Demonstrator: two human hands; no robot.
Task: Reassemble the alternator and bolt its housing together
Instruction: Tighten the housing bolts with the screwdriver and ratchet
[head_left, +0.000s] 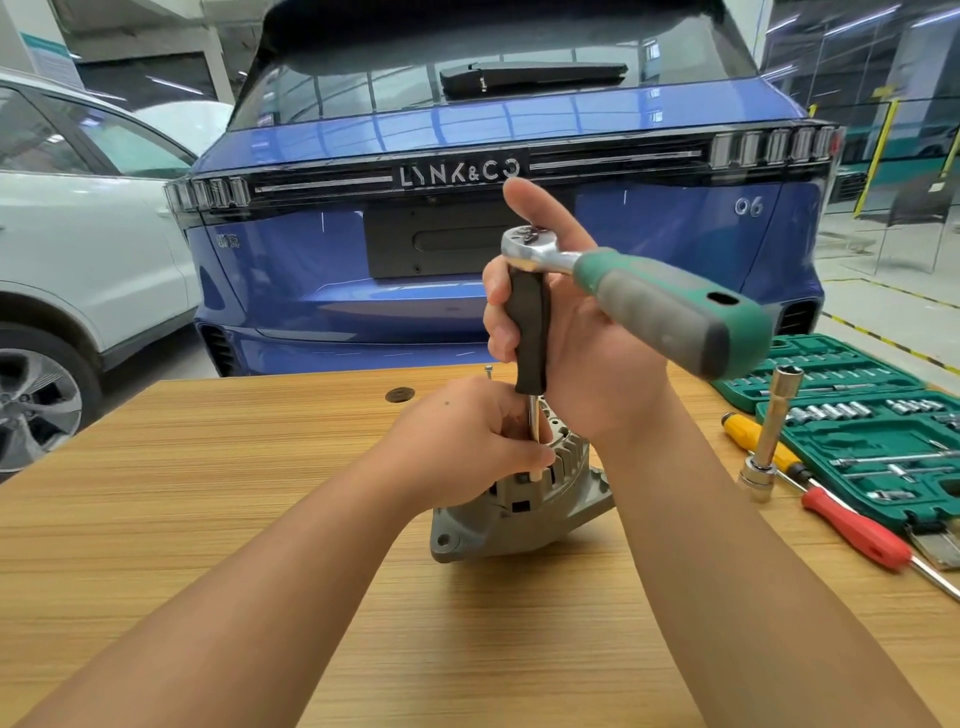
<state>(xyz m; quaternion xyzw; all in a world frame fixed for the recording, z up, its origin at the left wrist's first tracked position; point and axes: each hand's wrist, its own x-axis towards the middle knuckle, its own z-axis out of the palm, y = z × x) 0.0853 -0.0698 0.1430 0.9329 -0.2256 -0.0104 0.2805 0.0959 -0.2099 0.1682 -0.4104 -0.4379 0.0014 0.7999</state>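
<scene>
The grey alternator (519, 509) stands on the wooden table (208, 493), mostly hidden behind my hands. My right hand (561, 322) grips the black handle of an upright extension bar (530, 332) whose steel shaft runs down to the housing. A ratchet (670, 296) with a green and grey handle sits on top of that bar and points right. My left hand (467, 436) curls around the lower shaft at the alternator's top. A loose bolt (488, 370) stands on the table behind.
An open green socket set case (872, 415) lies at the right with several sockets. Beside it stand a long socket on a short bar (769, 431), a yellow-handled screwdriver (748, 431) and a red-handled one (852, 530). A blue car (493, 208) and a white car (78, 234) are behind the table.
</scene>
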